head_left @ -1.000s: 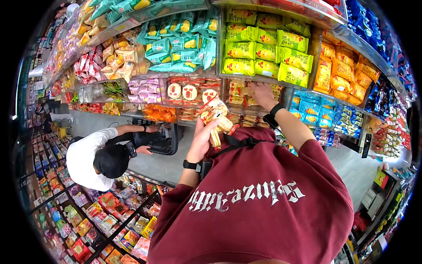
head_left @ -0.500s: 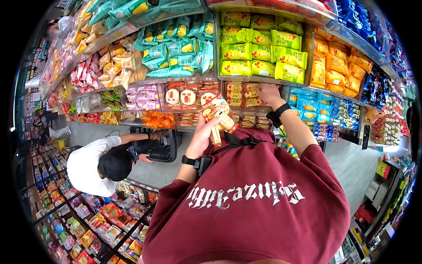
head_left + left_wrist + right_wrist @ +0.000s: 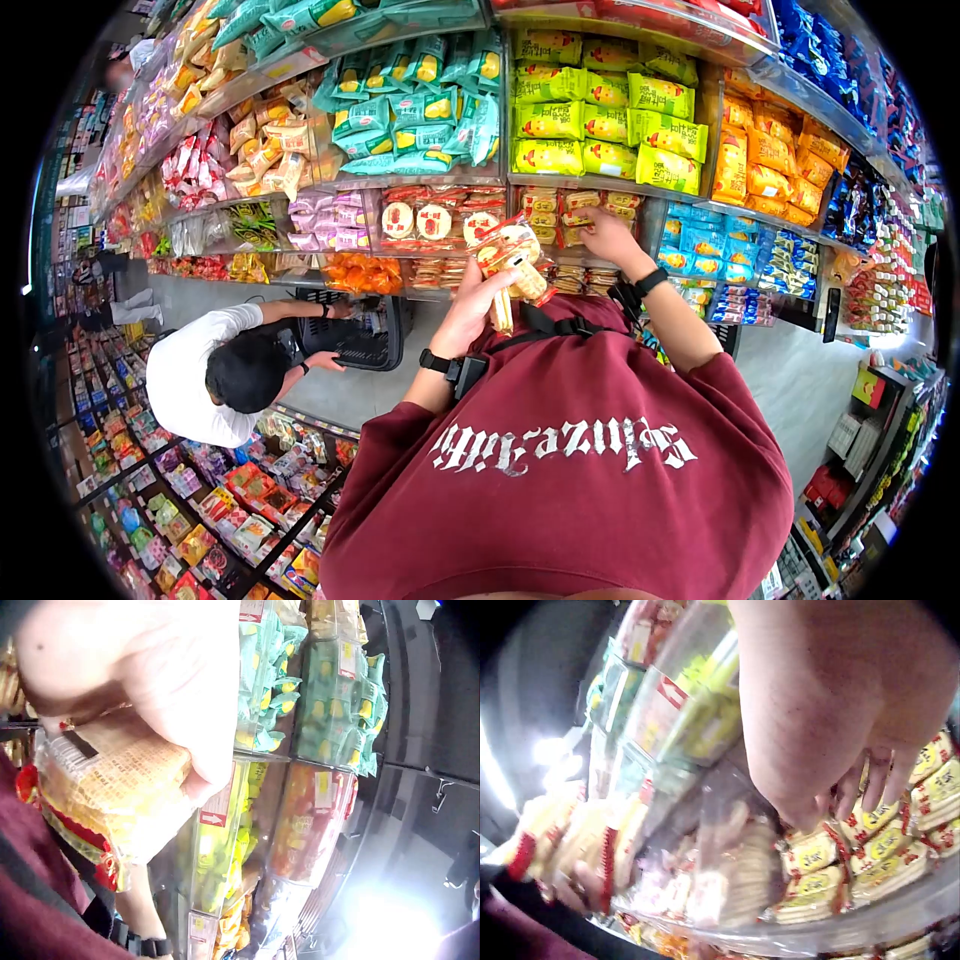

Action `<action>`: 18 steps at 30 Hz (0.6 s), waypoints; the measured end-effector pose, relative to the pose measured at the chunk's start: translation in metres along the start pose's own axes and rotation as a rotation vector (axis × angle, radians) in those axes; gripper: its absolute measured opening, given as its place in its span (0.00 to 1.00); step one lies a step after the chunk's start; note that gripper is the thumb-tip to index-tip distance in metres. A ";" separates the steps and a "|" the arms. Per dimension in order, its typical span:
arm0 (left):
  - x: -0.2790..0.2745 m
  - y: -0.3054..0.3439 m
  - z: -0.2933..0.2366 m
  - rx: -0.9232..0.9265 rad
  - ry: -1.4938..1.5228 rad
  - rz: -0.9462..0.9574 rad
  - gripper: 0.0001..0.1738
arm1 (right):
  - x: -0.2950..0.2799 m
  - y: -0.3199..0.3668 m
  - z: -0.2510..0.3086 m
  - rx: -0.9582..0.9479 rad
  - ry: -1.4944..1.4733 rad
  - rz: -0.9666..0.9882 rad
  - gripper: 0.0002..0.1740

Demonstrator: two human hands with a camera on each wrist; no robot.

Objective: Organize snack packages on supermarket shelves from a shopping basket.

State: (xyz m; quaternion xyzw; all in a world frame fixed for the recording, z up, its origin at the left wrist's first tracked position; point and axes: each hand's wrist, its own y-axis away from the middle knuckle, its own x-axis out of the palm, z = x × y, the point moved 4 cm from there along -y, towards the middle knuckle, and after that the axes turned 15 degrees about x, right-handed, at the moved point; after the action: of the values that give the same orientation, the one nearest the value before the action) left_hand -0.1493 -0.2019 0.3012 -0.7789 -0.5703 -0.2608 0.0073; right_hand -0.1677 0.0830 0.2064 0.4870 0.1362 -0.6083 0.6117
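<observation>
My left hand (image 3: 478, 305) grips a few clear packs of round crackers (image 3: 512, 262) with red trim, close in front of my chest. In the left wrist view, the thumb and fingers wrap the upper side of a cracker pack (image 3: 112, 772) with printed text and a barcode. My right hand (image 3: 612, 243) reaches into a bin of small cracker packs with yellow labels (image 3: 540, 215). In the right wrist view, its bent fingers (image 3: 874, 791) come down onto the rows of packs (image 3: 877, 847); I cannot tell whether they pinch one.
Bins of green packs (image 3: 548, 120), teal packs (image 3: 425, 105), orange packs (image 3: 770, 150) and blue packs (image 3: 705, 245) surround the reach. Clear bin walls edge the shelf. A person in a white shirt (image 3: 195, 375) leans over a black basket (image 3: 375, 345) at left.
My right hand has moved slightly left and toward me within the cracker bin, uncovering packs at its right. The left hand still holds its packs. The other person's head has shifted slightly.
</observation>
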 end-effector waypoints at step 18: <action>0.029 -0.023 -0.006 -0.036 0.014 -0.022 0.30 | -0.042 0.103 0.089 -0.429 -0.378 0.087 0.35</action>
State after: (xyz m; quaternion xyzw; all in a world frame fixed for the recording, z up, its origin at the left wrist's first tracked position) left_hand -0.1664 -0.1700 0.3120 -0.7706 -0.5741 -0.2766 -0.0055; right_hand -0.1248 0.0192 0.3264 0.2300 0.1245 -0.6186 0.7409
